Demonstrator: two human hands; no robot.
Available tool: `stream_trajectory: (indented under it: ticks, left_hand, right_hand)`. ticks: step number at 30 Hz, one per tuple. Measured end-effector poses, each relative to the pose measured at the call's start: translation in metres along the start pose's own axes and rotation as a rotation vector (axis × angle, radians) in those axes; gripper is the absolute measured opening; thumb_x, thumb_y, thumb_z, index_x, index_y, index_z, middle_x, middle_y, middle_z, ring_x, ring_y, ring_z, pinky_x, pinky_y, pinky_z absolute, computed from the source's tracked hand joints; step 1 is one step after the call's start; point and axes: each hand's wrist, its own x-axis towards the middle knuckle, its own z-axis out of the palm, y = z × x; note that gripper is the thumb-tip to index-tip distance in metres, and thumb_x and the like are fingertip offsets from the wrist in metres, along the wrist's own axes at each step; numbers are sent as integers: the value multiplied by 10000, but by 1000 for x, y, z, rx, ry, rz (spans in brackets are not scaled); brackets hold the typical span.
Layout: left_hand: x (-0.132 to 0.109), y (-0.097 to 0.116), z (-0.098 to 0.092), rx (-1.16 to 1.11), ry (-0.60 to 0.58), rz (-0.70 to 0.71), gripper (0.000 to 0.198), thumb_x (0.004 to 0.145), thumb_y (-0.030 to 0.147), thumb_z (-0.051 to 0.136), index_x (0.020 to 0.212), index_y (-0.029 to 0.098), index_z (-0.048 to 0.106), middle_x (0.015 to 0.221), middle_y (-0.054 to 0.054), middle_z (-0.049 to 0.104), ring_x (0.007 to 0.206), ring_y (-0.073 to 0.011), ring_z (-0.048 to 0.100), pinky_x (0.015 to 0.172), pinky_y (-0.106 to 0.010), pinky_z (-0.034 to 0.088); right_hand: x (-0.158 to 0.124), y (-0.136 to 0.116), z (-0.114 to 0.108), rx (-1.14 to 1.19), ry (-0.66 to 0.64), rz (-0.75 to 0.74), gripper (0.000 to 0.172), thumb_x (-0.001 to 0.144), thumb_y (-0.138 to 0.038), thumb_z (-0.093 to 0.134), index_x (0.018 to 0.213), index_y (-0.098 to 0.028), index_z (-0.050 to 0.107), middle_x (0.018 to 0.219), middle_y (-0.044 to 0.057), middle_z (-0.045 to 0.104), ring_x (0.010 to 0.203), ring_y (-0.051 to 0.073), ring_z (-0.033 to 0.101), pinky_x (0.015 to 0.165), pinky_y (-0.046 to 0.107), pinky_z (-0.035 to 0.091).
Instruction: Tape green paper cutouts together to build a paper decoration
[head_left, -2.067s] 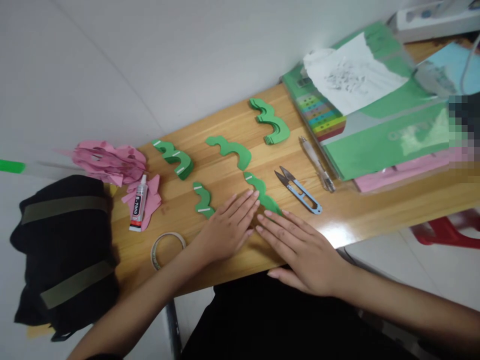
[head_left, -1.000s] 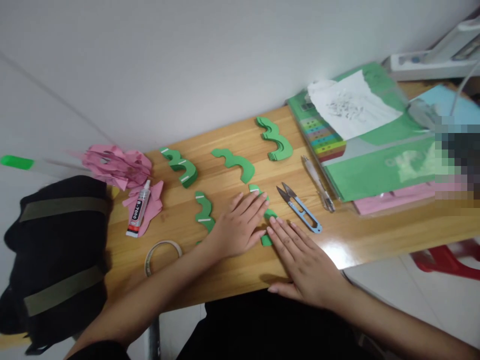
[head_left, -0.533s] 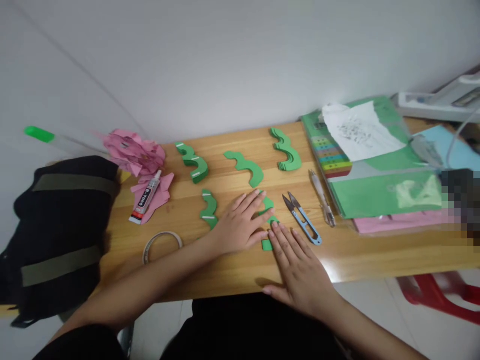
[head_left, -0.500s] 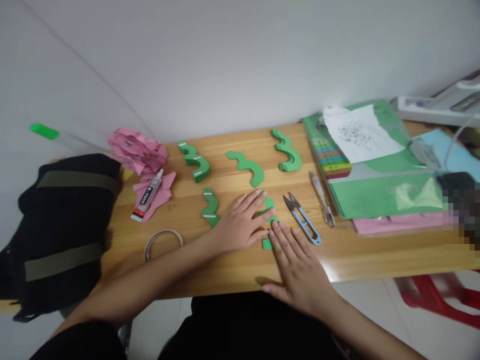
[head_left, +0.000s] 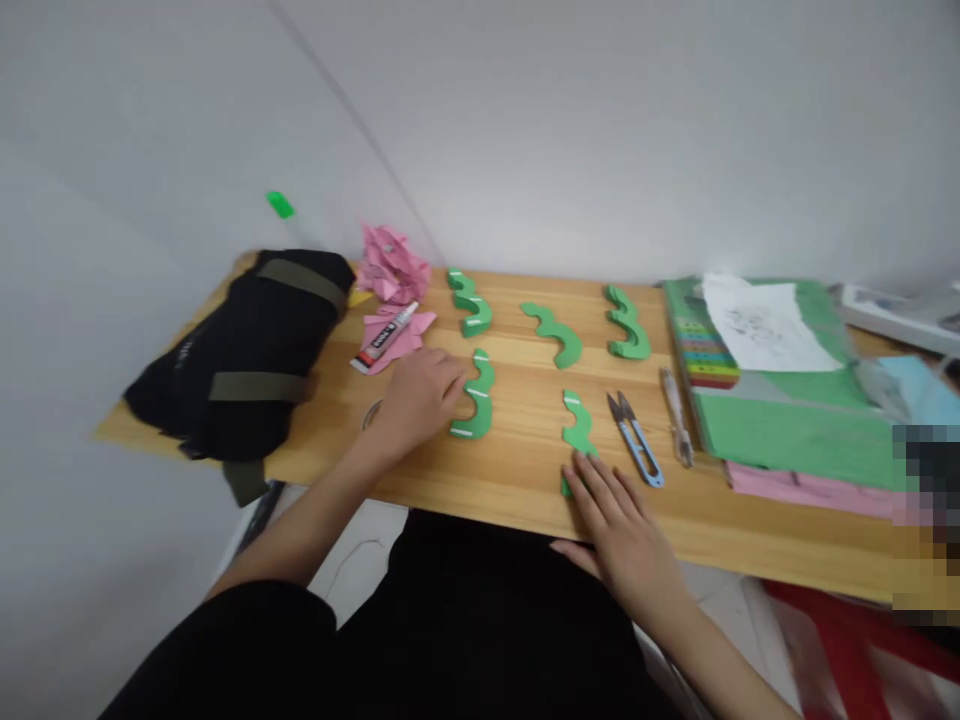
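My right hand (head_left: 619, 510) lies flat, fingers stretched, over the lower part of a wavy green paper strip (head_left: 576, 420) with a white band at its top. My left hand (head_left: 426, 395) is above the table between another white-banded green strip (head_left: 482, 405) and a tape roll (head_left: 370, 414) that it partly covers. Its fingers bend downward and their tips are hidden. Behind it a glue tube (head_left: 384, 338) rests on pink paper. Further back are a banded green stack (head_left: 471, 308), a plain green strip (head_left: 556, 335) and another green stack (head_left: 626, 325).
Blue thread snips (head_left: 637, 445) and a pen (head_left: 678, 420) lie right of my right hand. Beyond them is a green paper pack (head_left: 787, 410) with a white sheet (head_left: 769, 325) on it. A black bag (head_left: 247, 350) and crumpled pink paper (head_left: 394, 265) are at left.
My left hand has lifted off the front green strip and moved left towards the tape roll and glue. My right hand stays on the strip. The view has shifted left.
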Motion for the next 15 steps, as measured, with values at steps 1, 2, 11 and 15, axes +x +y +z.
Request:
stream_trajectory:
  ticks: [1,2,11,15]
  left_hand:
    - [-15,-2,-2,14,0,-21,235,929,223,499,856,146,708,882,-94,705,896,-236,637,846,-426,508]
    - [-30,-2,-2,18,-4,-33,216,922,238,525,852,154,711,908,-92,706,907,-237,634,845,-423,508]
    - [-78,22,29,-97,29,-39,128,875,239,639,979,186,693,1094,-94,661,1082,-254,564,954,-470,476]
    - [-81,32,31,-172,14,10,92,849,253,687,921,196,693,1094,-79,669,1075,-246,561,939,-456,484]
  right_hand:
    - [-7,-2,1,1,9,4,660,968,-475,460,1531,-161,314,1364,165,609,1225,283,598,1013,452,451]
    - [-13,-4,1,14,38,-10,595,966,-375,510,1511,-189,360,1334,143,637,1187,268,625,988,435,474]
    - [-3,-9,-15,181,359,55,632,892,-82,587,1477,-272,439,1124,85,745,943,226,721,799,362,583]
    - [14,-6,-13,31,451,132,476,860,-92,629,1306,-258,613,1131,110,728,995,263,695,838,418,557]
